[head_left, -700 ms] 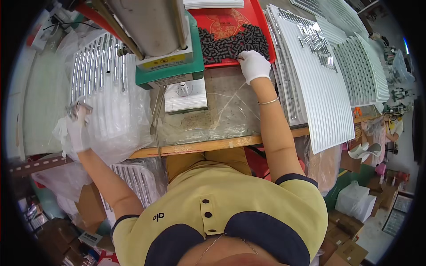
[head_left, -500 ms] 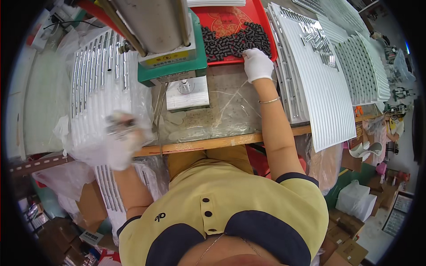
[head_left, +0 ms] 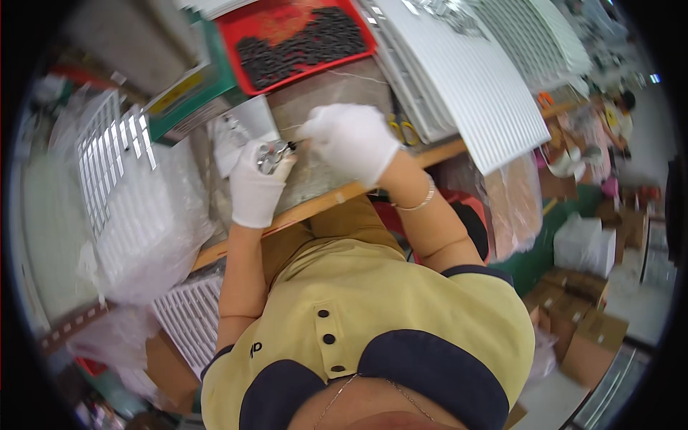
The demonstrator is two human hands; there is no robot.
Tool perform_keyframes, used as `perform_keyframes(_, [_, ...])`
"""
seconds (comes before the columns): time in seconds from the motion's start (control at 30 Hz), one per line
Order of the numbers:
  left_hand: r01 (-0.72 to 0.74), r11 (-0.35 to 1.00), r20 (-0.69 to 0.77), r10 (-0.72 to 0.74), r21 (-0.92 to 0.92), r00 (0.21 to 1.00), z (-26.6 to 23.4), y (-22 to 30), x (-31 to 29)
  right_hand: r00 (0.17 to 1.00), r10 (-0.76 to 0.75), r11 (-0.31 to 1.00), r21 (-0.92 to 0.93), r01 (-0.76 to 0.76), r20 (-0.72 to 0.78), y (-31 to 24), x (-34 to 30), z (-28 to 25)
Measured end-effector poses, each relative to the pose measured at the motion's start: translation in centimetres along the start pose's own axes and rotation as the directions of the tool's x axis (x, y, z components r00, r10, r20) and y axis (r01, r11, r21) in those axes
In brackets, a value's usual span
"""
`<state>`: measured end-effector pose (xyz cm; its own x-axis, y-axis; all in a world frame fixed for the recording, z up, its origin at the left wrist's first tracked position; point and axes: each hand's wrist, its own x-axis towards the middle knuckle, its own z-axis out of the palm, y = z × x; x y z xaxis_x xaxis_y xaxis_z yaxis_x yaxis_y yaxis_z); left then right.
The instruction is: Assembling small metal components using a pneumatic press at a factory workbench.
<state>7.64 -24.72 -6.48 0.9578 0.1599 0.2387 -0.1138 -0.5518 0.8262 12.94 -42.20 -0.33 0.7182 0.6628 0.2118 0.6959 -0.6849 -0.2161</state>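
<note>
My left hand point(head_left: 256, 195), in a white glove, is closed around a few short shiny metal tubes point(head_left: 269, 158) in front of the press. A small black piece point(head_left: 292, 145) shows at the end of the tubes. My right hand point(head_left: 355, 141), also gloved and somewhat blurred, is closed in a pinch, its fingertips against that black piece. Further back, a red tray point(head_left: 250, 89) holds many small black cylindrical pieces point(head_left: 308, 46). A metal block point(head_left: 252, 118) lies under the green-based press point(head_left: 190, 107), just beyond my left hand.
White ribbed trays point(head_left: 494, 107) are stacked at the right, with loose metal tubes point(head_left: 455, 16) on top. Yellow-handled scissors point(head_left: 408, 132) lie by the stack. Another rack of metal tubes point(head_left: 118, 154), partly under plastic, stands left. The wooden table edge point(head_left: 322, 203) runs before me.
My right hand has come from the red tray back toward me. My left hand has moved rightward from the left rack, bringing metal tubes to meet it. The whole view has turned and shifted.
</note>
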Motion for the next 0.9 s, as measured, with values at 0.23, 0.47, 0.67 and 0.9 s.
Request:
perform_keyframes(0.23, [0.22,0.935,0.214,-0.163,-0.278,0.963,1.6,-0.2,-1.0,0.739,0.581,0.813,0.191,-0.55,-0.342,2.1,-9.1,-6.7])
perform_keyframes(0.47, [0.498,0.748,0.699,-0.065,-0.438,0.712,5.7,4.2,-1.6,-0.377,0.86,0.428,0.887,0.172,-0.342,17.5,-25.4,-4.6])
perform_keyframes(0.67, [0.644,0.648,0.9,0.161,-0.406,0.406,13.1,9.0,-0.1,0.035,0.988,0.108,0.829,0.548,-0.152,17.7,-22.4,-4.7])
perform_keyframes(0.9, [0.876,0.05,0.811,0.407,-0.48,0.421,17.1,15.1,3.7,0.069,0.946,0.256,0.863,0.435,-0.315,19.4,-22.0,-8.2])
